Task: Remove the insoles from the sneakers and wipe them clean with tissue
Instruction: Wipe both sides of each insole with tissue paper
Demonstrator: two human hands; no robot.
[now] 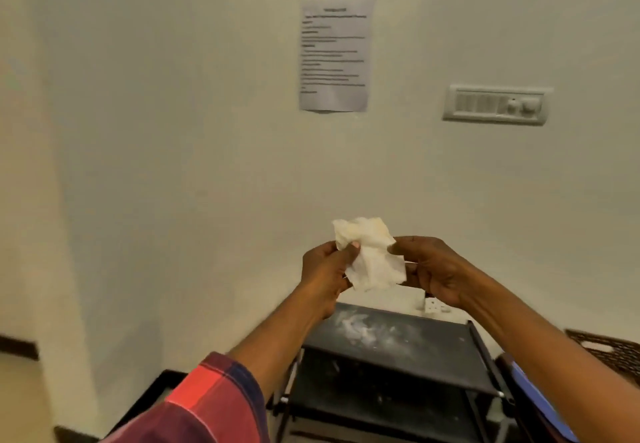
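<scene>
white tissue point(367, 255) between both hands

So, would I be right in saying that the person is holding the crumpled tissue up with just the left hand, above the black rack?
Not quite: the head view shows both hands on the crumpled tissue, the left hand pinching its left edge and the right hand its right edge. The rest stands: it is held up above the black rack.

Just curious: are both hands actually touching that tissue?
Touching. The head view shows the left hand pinching the tissue at its left edge and the right hand gripping its right edge.
</scene>
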